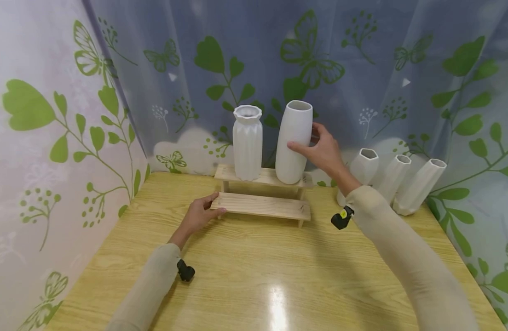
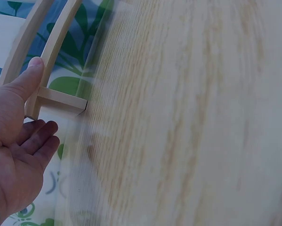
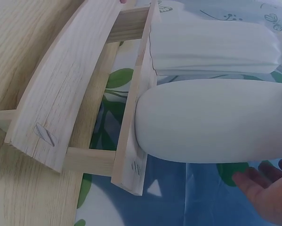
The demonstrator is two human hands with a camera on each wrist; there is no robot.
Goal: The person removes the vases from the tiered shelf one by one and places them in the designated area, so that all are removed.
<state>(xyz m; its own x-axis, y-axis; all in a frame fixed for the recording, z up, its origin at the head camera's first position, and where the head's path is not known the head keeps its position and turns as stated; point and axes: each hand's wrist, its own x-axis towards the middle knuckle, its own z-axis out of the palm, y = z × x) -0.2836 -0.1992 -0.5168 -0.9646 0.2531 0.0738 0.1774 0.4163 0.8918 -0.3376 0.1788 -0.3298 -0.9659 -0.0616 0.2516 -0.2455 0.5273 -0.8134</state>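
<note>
A smooth white vase [image 1: 294,126] stands on the right of the upper step of a small two-step wooden stand [image 1: 260,204]. My right hand [image 1: 325,151] holds this vase around its middle, thumb across the front and fingers behind. In the right wrist view, the vase's rounded base [image 3: 202,122] meets the upper plank. To its left on the same step stands a white pleated vase [image 1: 248,147] with a scalloped rim. My left hand [image 1: 199,214] grips the left end of the lower step; the left wrist view shows the thumb [image 2: 33,70] against the plank's edge.
At the right rear of the wooden table [image 1: 237,276] stand three more white vases: a faceted one [image 1: 365,168] partly behind the right forearm, a slim one [image 1: 392,179] and a taller ribbed one [image 1: 419,188]. A leaf-and-butterfly curtain [image 1: 254,46] hangs close behind the stand.
</note>
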